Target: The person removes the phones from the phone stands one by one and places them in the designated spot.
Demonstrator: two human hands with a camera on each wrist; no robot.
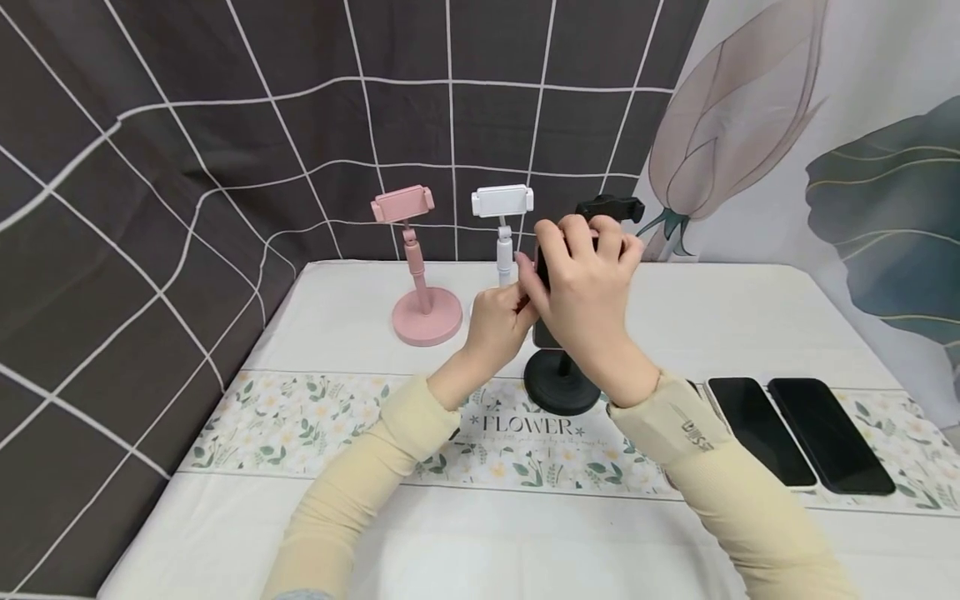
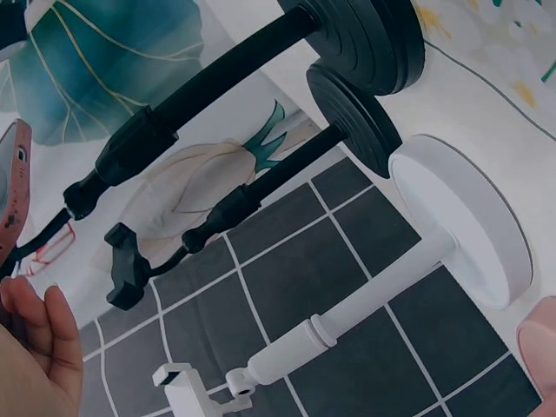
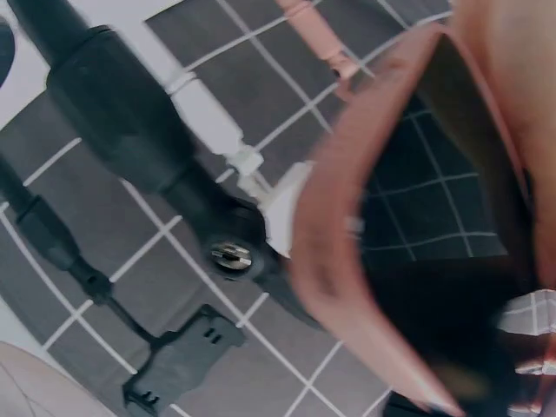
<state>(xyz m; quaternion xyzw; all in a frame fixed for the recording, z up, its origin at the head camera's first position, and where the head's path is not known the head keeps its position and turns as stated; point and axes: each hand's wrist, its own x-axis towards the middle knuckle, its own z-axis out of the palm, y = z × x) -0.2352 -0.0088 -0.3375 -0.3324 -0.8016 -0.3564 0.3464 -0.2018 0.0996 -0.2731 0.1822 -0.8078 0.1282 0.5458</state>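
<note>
A phone (image 1: pixel 547 332) with a dark screen and pinkish edge stands upright at the top of a black phone stand (image 1: pixel 562 385). My right hand (image 1: pixel 588 292) grips the phone, its fingers bent over the upper part and its thumb along the left side. At the phone's left edge, my left hand (image 1: pixel 497 329) holds it with curled fingers; the fingertips are partly hidden. In the right wrist view the phone's pink rim (image 3: pixel 326 230) is large and slightly blurred beside the stand's dark joint (image 3: pixel 230 252). The left wrist view shows only the phone's edge (image 2: pixel 17 187).
Behind are a pink phone stand (image 1: pixel 427 317), a white phone stand (image 1: pixel 503 202) and another black phone stand (image 1: pixel 611 207). Two dark phones, one (image 1: pixel 761 429) beside the other (image 1: pixel 831 433), lie on the right of the floral strip (image 1: pixel 292 421). A dark grid cloth (image 1: pixel 405 50) hangs behind.
</note>
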